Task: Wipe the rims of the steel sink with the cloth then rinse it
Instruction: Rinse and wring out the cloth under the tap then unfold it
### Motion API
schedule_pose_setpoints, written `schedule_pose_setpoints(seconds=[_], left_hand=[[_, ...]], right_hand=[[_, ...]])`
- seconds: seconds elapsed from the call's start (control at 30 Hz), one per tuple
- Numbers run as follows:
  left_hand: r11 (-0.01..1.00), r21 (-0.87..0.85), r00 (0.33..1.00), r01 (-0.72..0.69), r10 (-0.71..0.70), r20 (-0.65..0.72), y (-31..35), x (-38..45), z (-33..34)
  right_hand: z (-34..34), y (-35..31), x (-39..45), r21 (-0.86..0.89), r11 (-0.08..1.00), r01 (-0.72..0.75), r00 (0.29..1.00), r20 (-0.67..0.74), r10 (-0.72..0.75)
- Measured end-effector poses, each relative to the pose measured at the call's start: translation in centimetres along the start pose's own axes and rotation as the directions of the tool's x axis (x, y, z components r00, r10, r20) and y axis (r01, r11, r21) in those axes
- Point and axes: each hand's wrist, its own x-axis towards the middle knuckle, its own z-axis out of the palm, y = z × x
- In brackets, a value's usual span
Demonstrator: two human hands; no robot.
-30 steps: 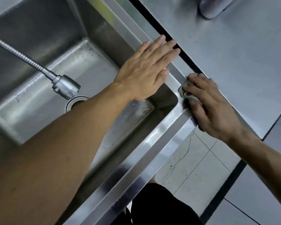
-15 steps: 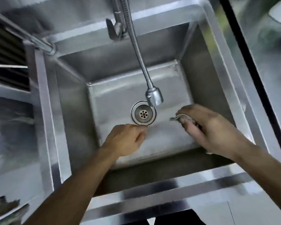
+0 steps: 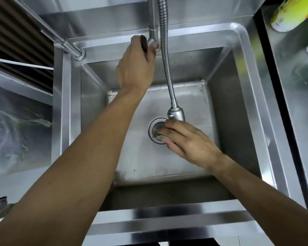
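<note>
— Where are your hands?

— My left hand [image 3: 134, 68] reaches to the back rim of the sink [image 3: 238, 38] and curls round the dark tap handle [image 3: 144, 44]. My right hand [image 3: 187, 141] is low in the basin, fingers bent round the bunched cloth [image 3: 161, 137], just below the spray head [image 3: 176, 114] and over the drain [image 3: 154, 128].

— Any room to move?

— The hose [image 3: 164, 59] hangs between my arms. Bare basin floor lies left of the drain; the near rim runs under both forearms.
</note>
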Motion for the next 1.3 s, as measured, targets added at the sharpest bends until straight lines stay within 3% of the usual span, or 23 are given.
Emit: schedule_pose_setpoints(seconds=[0.13, 0.23, 0.27, 0.33, 0.4, 0.43, 0.5, 0.6, 0.67, 0.7, 0.8, 0.9, 1.0, 1.2, 1.23, 1.3], left_hand=[[0.999, 0.009, 0.997, -0.052, 0.052, -0.061, -0.9, 0.2, 0.4], [0.966, -0.258, 0.996, 0.004, -0.026, -0.082, -1.6, 0.7, 1.0], [0.918, -0.389, 0.993, 0.080, -0.109, -0.052, -1.6, 1.0, 1.2], [0.716, -0.622, 0.943, 0.318, -0.310, 0.125, -1.3, 1.7, 1.3], [0.478, -0.713, 0.846, 0.513, -0.421, 0.327, -1.0, 2.0, 0.7], [0.422, -0.719, 0.820, 0.553, -0.430, 0.379, -0.9, 2.0, 0.4], [0.457, -0.697, 0.825, 0.553, -0.419, 0.380, -1.2, 1.6, 0.2], [0.715, -0.577, 0.918, 0.396, -0.318, 0.236, -2.4, -0.8, 0.2], [0.786, -0.515, 0.918, 0.342, -0.163, 0.361, -3.5, -3.9, 0.2], [0.782, -0.504, 0.862, 0.367, -0.082, 0.501, -3.9, -5.9, 0.0], [0.657, -0.478, 0.561, 0.583, 0.099, 0.822, -5.4, -10.9, -0.6], [0.459, -0.439, 0.400, 0.772, 0.186, 0.897, -7.2, -14.5, -0.7], [0.469, -0.327, 0.270, 0.821, 0.186, 0.945, -8.4, -17.2, -0.3], [0.372, -0.289, 0.294, 0.882, 0.044, 0.955, -8.9, -17.8, 1.4], [0.354, -0.291, 0.301, 0.889, 0.028, 0.953, -8.7, -17.7, 1.8], [0.264, -0.297, 0.315, 0.917, -0.028, 0.949, -8.5, -17.3, 2.7]], right_hand=[[0.2, 0.7, 0.5, 0.034, 0.999, 0.024, 0.999, -0.025, -0.023], [0.2, 0.9, 0.9, 0.047, 0.999, 0.019, 0.999, -0.050, -0.017], [0.3, 1.0, 1.0, 0.047, 0.999, 0.020, 0.998, -0.055, -0.017], [0.3, 1.0, 1.1, 0.048, 0.999, 0.019, 0.998, -0.057, -0.016], [0.4, 1.0, 1.0, 0.051, 0.999, 0.015, 0.998, -0.058, -0.012], [0.5, 1.0, 1.0, 0.050, 0.999, 0.012, 0.998, -0.063, -0.009], [0.7, 0.9, 1.0, 0.047, 0.999, 0.005, 0.997, -0.078, -0.002], [0.9, 1.1, 0.9, 0.084, 0.996, -0.021, 0.995, -0.095, 0.029], [1.1, 1.3, 0.6, 0.135, 0.989, -0.053, 0.993, -0.101, 0.067], [1.2, 1.4, 0.4, 0.165, 0.984, -0.072, 0.991, -0.098, 0.089], [1.4, 1.0, -0.2, 0.239, 0.966, -0.100, 0.988, -0.088, 0.124], [1.7, 0.2, -1.4, 0.331, 0.932, -0.149, 0.986, -0.027, 0.167], [2.6, -0.7, -3.1, 0.404, 0.850, -0.338, 0.941, 0.112, 0.320], [3.5, -0.5, -5.1, 0.429, 0.800, -0.419, 0.908, 0.205, 0.366], [3.4, -0.4, -5.6, 0.404, 0.772, -0.490, 0.872, 0.243, 0.426], [3.1, -0.2, -6.3, 0.354, 0.641, -0.681, 0.732, 0.365, 0.576]])
